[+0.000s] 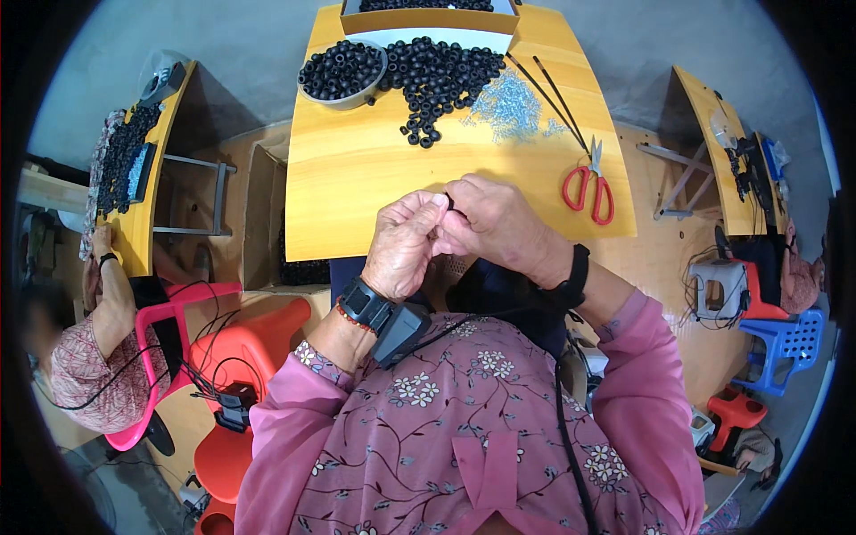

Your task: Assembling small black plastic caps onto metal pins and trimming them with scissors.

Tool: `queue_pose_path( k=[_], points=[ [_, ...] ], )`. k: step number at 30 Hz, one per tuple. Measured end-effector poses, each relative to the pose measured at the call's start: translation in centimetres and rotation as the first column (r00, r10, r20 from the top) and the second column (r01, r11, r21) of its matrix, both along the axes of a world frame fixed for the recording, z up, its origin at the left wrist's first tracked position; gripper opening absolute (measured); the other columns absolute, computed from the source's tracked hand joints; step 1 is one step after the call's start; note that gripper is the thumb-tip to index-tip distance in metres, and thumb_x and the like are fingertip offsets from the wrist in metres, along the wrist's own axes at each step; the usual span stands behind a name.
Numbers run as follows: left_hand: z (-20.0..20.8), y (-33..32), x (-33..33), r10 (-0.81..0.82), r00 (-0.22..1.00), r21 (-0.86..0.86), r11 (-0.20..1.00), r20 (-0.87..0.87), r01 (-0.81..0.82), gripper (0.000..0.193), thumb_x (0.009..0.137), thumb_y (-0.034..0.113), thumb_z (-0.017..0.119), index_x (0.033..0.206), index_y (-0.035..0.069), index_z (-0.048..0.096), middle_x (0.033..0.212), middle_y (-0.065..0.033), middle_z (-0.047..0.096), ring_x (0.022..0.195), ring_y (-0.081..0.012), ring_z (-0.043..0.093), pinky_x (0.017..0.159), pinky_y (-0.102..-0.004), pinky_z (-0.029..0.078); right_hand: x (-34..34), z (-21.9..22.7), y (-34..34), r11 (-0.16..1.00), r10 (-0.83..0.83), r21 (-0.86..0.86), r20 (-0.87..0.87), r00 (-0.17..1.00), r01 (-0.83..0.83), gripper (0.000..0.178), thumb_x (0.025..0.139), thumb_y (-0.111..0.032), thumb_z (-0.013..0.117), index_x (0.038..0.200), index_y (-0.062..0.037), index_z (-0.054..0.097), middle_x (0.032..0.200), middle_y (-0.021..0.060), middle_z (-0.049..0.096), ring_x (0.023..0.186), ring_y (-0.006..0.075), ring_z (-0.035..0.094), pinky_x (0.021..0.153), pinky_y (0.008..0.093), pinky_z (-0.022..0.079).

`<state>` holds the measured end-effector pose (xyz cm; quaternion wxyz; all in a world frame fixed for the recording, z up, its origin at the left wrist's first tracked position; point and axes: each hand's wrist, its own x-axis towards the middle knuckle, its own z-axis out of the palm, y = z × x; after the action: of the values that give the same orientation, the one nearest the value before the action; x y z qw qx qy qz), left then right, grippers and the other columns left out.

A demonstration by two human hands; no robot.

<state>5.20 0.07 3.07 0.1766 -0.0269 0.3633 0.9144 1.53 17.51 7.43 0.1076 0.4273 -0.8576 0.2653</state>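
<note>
My left hand and my right hand meet over the near edge of the yellow table. Both are closed, fingertips pinched around a small black piece, mostly covered by the fingers. Beyond them lies a loose pile of round black bead-like pieces with holes. At its right is a heap of small clear bluish pieces. A bowl full of the same black pieces stands at the far left. Red-handled scissors lie to the right of my right hand.
Two thin dark sticks lie beyond the scissors. A cardboard box with black pieces sits at the far edge. An open carton stands on the floor at left. People sit at side tables, left and right, among plastic stools.
</note>
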Motion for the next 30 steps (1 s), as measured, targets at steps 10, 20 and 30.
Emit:
queue_pose_path(
  k=[10,20,30],
  points=[
    [1.1,-0.6,-1.1,-0.178,0.984,0.036,0.983,0.005,0.178,0.021,0.102,0.018,0.059,0.103,-0.002,0.065,0.091,-0.0124,0.071,0.077,-0.0224,0.073,0.074,-0.0392,0.064,-0.1,1.3,1.1,0.999,0.001,-0.052,0.188,0.982,0.009,0.021,0.086,-0.021,0.066,0.090,-0.0020,0.058,0.081,0.0162,0.061,0.075,0.0371,0.064,0.065,0.0451,0.052],
    [1.4,0.4,-0.9,-0.153,0.981,-0.006,0.988,0.117,0.155,0.020,0.103,0.019,0.058,0.107,0.000,0.064,0.096,-0.0109,0.071,0.082,-0.0217,0.073,0.079,-0.0393,0.064,1.1,1.6,1.7,0.976,-0.046,-0.189,0.315,0.948,0.110,0.024,0.086,-0.018,0.069,0.099,0.0016,0.062,0.086,0.0176,0.065,0.078,0.0363,0.066,0.066,0.0419,0.053],
    [-1.4,-6.0,-0.9,0.236,0.969,-0.194,0.950,-0.070,-0.245,0.012,0.100,0.017,0.063,0.104,0.006,0.064,0.090,-0.0069,0.068,0.075,-0.0167,0.067,0.074,-0.0371,0.062,1.6,-4.4,3.9,0.940,-0.180,-0.192,0.426,0.886,0.283,0.026,0.090,-0.017,0.069,0.106,0.0024,0.065,0.081,0.0177,0.067,0.072,0.0342,0.066,0.067,0.0416,0.053]
  ],
)
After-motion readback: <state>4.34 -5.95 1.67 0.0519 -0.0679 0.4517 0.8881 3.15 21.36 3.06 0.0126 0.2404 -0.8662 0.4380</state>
